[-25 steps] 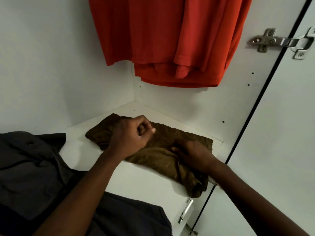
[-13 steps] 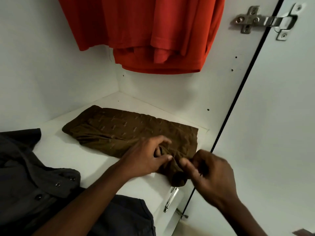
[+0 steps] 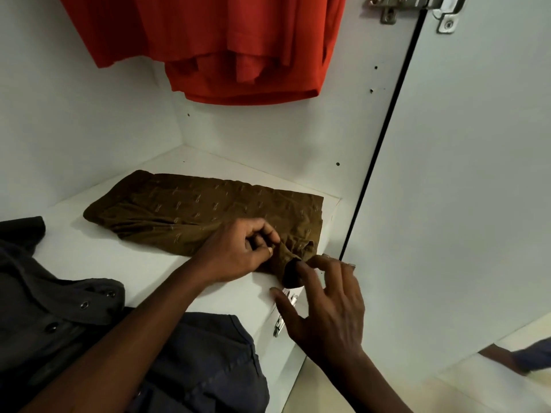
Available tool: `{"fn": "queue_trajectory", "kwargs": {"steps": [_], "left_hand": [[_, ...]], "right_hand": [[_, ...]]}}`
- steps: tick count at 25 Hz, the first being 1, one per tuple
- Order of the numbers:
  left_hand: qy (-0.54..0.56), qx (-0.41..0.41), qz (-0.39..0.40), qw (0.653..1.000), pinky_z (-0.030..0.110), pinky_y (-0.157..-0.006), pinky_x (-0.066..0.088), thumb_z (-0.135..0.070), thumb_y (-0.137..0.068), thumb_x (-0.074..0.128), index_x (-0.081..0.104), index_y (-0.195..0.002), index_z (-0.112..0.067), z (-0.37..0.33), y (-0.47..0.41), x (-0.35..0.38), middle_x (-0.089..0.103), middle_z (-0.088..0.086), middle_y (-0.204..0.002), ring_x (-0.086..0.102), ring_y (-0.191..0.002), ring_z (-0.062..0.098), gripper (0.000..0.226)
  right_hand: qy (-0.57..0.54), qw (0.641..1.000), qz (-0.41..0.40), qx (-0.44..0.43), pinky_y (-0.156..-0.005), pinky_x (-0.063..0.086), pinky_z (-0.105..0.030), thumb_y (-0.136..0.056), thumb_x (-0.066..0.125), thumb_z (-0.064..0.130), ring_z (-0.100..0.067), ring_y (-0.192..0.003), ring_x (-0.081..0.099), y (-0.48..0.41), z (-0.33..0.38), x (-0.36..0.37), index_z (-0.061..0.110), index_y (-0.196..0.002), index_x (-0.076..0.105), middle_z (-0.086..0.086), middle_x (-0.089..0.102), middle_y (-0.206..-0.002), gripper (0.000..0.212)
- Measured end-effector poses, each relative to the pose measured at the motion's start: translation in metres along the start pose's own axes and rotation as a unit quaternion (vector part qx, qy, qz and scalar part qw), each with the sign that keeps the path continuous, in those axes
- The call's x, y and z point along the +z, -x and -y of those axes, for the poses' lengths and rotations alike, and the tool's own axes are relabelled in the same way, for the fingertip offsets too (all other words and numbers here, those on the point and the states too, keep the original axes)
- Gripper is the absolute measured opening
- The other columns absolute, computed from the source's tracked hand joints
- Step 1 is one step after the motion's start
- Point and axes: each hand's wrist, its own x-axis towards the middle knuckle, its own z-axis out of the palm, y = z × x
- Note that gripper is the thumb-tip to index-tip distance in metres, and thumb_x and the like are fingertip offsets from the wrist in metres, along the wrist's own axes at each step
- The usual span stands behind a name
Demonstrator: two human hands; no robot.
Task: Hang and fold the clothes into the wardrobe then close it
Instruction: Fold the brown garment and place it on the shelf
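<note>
A folded brown patterned garment (image 3: 202, 210) lies on the white wardrobe shelf (image 3: 89, 254), its near right corner hanging over the front edge. My left hand (image 3: 238, 251) pinches the cloth near that corner between thumb and fingers. My right hand (image 3: 325, 305) hovers just in front, fingers spread, its fingertips touching the hanging corner. A red shirt (image 3: 226, 43) hangs above the shelf. Dark grey clothes (image 3: 59, 317) are draped over my left arm at the lower left.
The white wardrobe door (image 3: 465, 189) stands open on the right, with a metal hinge (image 3: 417, 7) at the top. Another hinge (image 3: 283, 311) sits under the shelf's front edge. White side and back walls close in the shelf.
Both hands came off the middle of the brown garment and moved to its near right corner. My right hand lifted off the cloth and spread its fingers.
</note>
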Motion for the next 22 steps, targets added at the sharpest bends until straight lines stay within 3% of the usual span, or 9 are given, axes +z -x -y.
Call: {"fn": "queue_trajectory", "kwargs": {"steps": [2,5,8,11,14,17,19,20,22], "left_hand": [[0.000,0.005,0.017,1.000,0.028,-0.058,0.051,-0.033,-0.084,0.079,0.073,-0.095,-0.035,-0.001,0.001,-0.001,0.070,-0.010,-0.078,0.062,-0.063,0.003,0.013],[-0.021,0.010,-0.015,1.000,0.030,-0.058,0.053,-0.040,-0.083,0.081,0.070,-0.081,-0.030,-0.003,0.001,0.005,0.069,-0.010,-0.073,0.062,-0.065,0.004,0.015],[-0.012,0.009,-0.041,0.999,0.031,-0.060,0.053,-0.043,-0.087,0.077,0.068,-0.080,-0.030,-0.005,0.001,0.008,0.067,-0.008,-0.073,0.061,-0.066,0.006,0.018],[-0.008,0.008,-0.023,1.000,0.024,-0.057,0.049,-0.054,-0.083,0.074,0.069,-0.087,-0.035,-0.006,0.002,0.007,0.067,-0.010,-0.076,0.061,-0.064,0.000,0.021],[-0.029,0.008,-0.021,0.999,0.022,-0.057,0.047,-0.057,-0.080,0.077,0.069,-0.102,-0.037,-0.008,0.002,0.008,0.068,-0.010,-0.076,0.060,-0.062,-0.001,0.031],[-0.049,0.008,-0.021,0.999,0.021,-0.058,0.046,-0.057,-0.082,0.077,0.069,-0.109,-0.038,-0.009,0.003,0.012,0.067,-0.012,-0.076,0.062,-0.065,0.000,0.035],[-0.075,0.020,-0.012,0.997,0.022,-0.063,0.048,-0.073,-0.076,0.068,0.067,-0.116,-0.040,-0.013,0.005,0.012,0.066,-0.018,-0.085,0.062,-0.072,-0.002,0.052],[-0.114,0.026,-0.003,0.993,0.023,-0.068,0.050,-0.082,-0.071,0.060,0.065,-0.121,-0.041,-0.016,0.006,0.012,0.063,-0.021,-0.092,0.061,-0.078,-0.003,0.065],[-0.243,0.029,0.024,0.969,0.032,-0.083,0.050,-0.096,-0.065,0.045,0.057,-0.133,-0.042,-0.026,0.009,0.013,0.056,-0.021,-0.109,0.057,-0.094,0.000,0.088]], "right_hand": [[0.010,1.000,0.001,-0.012,-0.070,0.048,-0.038,-0.091,0.066,0.050,-0.029,-0.090,0.057,-0.003,0.001,0.004,0.014,-0.099,0.073,-0.010,0.065,-0.105,0.038],[-0.034,0.999,-0.010,0.035,-0.071,0.048,-0.040,-0.096,0.062,0.036,-0.027,-0.094,0.054,-0.009,0.002,0.009,0.014,-0.091,0.072,-0.007,0.064,-0.103,0.024],[-0.149,0.977,-0.024,0.153,-0.070,0.048,-0.042,-0.103,0.045,0.041,-0.018,-0.093,0.048,-0.017,-0.007,0.005,0.012,-0.087,0.066,0.001,0.055,-0.096,0.039],[-0.190,0.965,-0.002,0.181,-0.065,0.045,-0.038,-0.104,0.033,0.057,-0.014,-0.084,0.045,-0.019,-0.010,0.000,0.016,-0.080,0.060,0.008,0.049,-0.085,0.054],[-0.132,0.981,0.049,0.131,-0.064,0.044,-0.029,-0.094,0.053,0.060,-0.013,-0.083,0.049,-0.008,-0.008,0.000,0.021,-0.089,0.062,0.008,0.053,-0.086,0.040],[-0.125,0.983,0.058,0.122,-0.067,0.048,-0.030,-0.089,0.073,0.029,-0.015,-0.089,0.053,-0.004,-0.019,0.009,0.020,-0.098,0.068,0.007,0.059,-0.093,0.014],[-0.214,0.954,0.062,0.202,-0.071,0.044,-0.026,-0.093,0.070,0.020,-0.013,-0.089,0.055,-0.011,-0.025,0.008,0.022,-0.095,0.068,0.009,0.060,-0.091,0.004],[-0.277,0.920,0.070,0.270,-0.073,0.045,-0.027,-0.095,0.068,0.020,-0.013,-0.091,0.059,-0.016,-0.030,0.006,0.022,-0.096,0.066,0.008,0.063,-0.092,0.003],[-0.405,0.812,0.114,0.405,-0.079,0.054,-0.035,-0.099,0.064,0.031,-0.018,-0.097,0.067,-0.031,-0.039,0.002,0.022,-0.113,0.060,0.000,0.068,-0.104,0.018]]}}
